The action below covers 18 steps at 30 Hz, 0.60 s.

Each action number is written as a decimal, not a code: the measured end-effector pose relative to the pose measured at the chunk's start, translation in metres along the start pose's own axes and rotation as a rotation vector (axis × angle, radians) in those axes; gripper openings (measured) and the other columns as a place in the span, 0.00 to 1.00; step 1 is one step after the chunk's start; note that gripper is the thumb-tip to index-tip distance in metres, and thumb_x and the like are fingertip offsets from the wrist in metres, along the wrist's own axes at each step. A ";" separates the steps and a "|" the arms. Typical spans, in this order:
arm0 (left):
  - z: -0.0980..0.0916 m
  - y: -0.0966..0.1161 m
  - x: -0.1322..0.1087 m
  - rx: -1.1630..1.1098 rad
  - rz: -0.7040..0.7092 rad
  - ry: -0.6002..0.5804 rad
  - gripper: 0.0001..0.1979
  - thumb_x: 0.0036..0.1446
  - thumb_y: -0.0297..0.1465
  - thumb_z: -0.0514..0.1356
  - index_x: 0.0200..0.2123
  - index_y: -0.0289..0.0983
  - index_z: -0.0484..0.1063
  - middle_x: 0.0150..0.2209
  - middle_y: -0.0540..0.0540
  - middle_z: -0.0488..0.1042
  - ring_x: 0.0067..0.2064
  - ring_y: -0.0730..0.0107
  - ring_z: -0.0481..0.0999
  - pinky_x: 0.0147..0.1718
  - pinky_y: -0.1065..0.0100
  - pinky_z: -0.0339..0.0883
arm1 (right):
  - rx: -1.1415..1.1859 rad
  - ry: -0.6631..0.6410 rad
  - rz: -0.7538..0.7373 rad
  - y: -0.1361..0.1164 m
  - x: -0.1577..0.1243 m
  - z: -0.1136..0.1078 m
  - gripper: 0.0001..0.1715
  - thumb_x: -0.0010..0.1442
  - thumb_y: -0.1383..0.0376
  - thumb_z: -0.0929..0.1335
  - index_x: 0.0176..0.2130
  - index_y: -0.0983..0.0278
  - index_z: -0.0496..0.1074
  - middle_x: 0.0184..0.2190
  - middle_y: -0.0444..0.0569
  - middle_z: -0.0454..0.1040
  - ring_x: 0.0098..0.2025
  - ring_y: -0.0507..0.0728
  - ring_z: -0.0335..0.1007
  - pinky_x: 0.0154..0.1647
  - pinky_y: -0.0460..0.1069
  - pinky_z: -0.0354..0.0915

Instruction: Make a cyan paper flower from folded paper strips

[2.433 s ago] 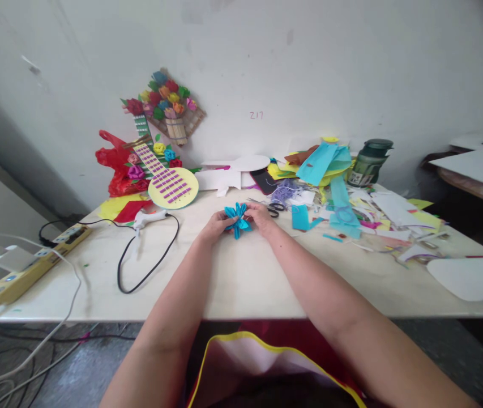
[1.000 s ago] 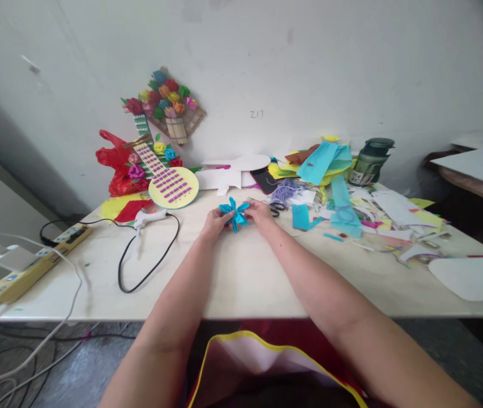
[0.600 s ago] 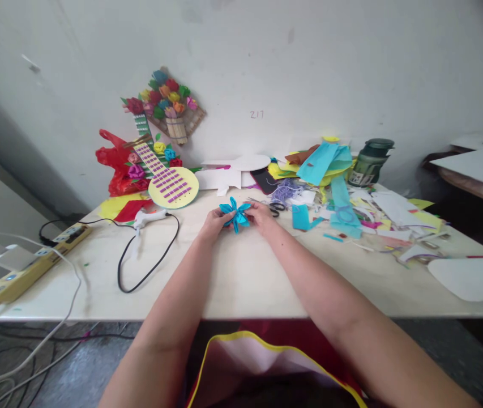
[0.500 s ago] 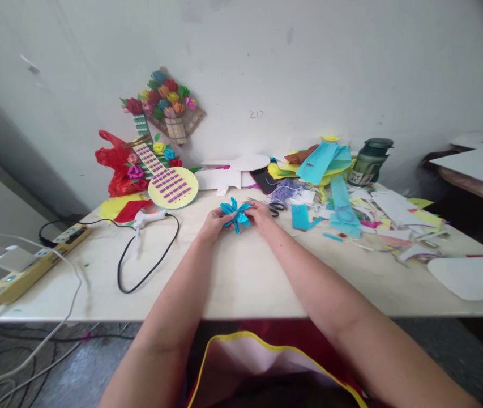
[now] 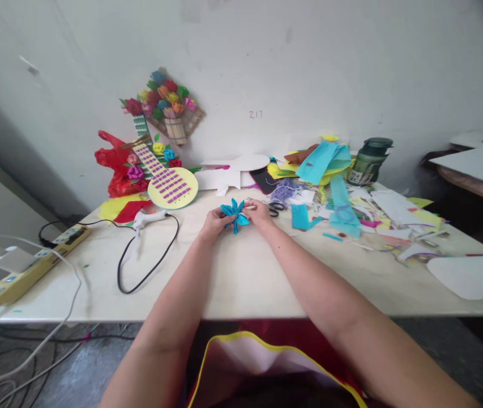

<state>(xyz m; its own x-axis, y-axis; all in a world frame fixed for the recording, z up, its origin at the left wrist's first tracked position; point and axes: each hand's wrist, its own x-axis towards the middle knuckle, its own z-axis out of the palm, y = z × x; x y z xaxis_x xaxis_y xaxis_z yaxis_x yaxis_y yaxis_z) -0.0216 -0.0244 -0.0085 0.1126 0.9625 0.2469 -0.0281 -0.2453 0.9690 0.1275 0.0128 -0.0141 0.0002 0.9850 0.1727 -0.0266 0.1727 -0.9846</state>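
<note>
A blue paper flower [image 5: 233,213] with folded petals is held just above the pale tabletop [image 5: 241,272], out in front of me. My left hand [image 5: 213,222] pinches its left side with closed fingers. My right hand [image 5: 258,211] pinches its right side, fingers curled onto the petals. Both forearms reach forward from the table's near edge.
A white glue gun [image 5: 150,217] with a black cord lies to the left, beside a yellow power strip [image 5: 29,266]. A paper guitar [image 5: 165,178] and flower craft [image 5: 167,105] lean on the wall. Scissors [image 5: 273,208], paper scraps [image 5: 343,204] and a green jar [image 5: 368,161] crowd the right.
The blue flower and both hands have shifted slightly away from me and up since the oldest frame. The fingers keep working its petals, and the flower looks a bit more compact.
</note>
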 end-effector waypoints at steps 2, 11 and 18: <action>0.001 0.001 0.000 0.007 -0.005 0.008 0.13 0.39 0.35 0.67 0.26 0.33 0.70 0.18 0.51 0.68 0.18 0.79 0.63 0.17 0.73 0.56 | 0.028 -0.032 0.025 -0.004 -0.002 -0.001 0.10 0.38 0.65 0.67 0.27 0.65 0.69 0.17 0.39 0.65 0.20 0.49 0.60 0.22 0.45 0.59; 0.000 0.001 0.000 0.033 -0.027 0.023 0.14 0.38 0.35 0.67 0.27 0.33 0.71 0.20 0.50 0.69 0.20 0.77 0.65 0.19 0.73 0.57 | 0.146 -0.121 0.115 -0.013 -0.005 -0.010 0.10 0.39 0.59 0.68 0.22 0.64 0.69 0.15 0.40 0.60 0.20 0.49 0.58 0.18 0.44 0.55; 0.002 0.004 -0.002 0.036 -0.036 0.030 0.13 0.38 0.35 0.67 0.27 0.33 0.71 0.20 0.50 0.69 0.20 0.76 0.66 0.19 0.72 0.58 | 0.164 -0.100 0.129 -0.012 -0.004 -0.009 0.09 0.38 0.61 0.67 0.20 0.65 0.68 0.16 0.41 0.63 0.20 0.49 0.59 0.18 0.43 0.55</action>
<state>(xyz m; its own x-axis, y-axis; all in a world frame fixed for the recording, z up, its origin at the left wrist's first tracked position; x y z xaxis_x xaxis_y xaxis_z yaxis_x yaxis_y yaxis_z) -0.0201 -0.0280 -0.0053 0.0830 0.9737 0.2121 0.0114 -0.2137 0.9768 0.1371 0.0064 -0.0029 -0.1131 0.9920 0.0554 -0.1818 0.0342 -0.9827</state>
